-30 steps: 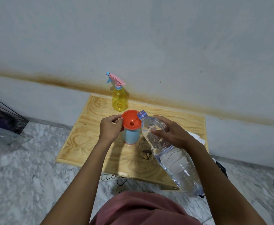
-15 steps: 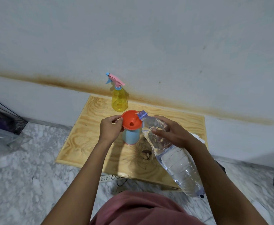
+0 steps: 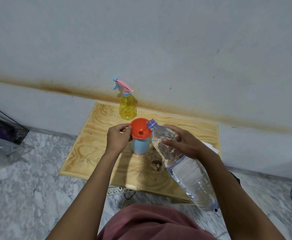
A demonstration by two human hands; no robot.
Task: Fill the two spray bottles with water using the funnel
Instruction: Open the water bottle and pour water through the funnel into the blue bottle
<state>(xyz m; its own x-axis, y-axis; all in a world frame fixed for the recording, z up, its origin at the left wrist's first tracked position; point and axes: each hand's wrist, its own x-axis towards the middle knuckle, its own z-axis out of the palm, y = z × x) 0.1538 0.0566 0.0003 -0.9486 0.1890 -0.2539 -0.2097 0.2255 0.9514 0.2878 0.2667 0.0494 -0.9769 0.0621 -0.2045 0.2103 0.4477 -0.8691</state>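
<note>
With left hand point(image 3: 118, 138) pinching the rim of the orange funnel point(image 3: 140, 129) atop the blue spray bottle point(image 3: 140, 147) on the counter point(image 3: 89, 149), and right hand point(image 3: 185, 144) wrapped round the tilted water bottle point(image 3: 181, 165), neck at the funnel's edge: raise the base slowly, aim mid-bowl, stop before overflow.

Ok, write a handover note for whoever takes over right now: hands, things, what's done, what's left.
Left hand pinches the rim of the orange funnel, seated in the blue spray bottle on the wooden table.
Right hand grips the tilted water bottle, mouth at the funnel's rim.
Done: funnel placed, pour set up; flow not visible.
Left: fill the blue one; yellow spray bottle stands behind, sprayer on, level unclear.
</note>
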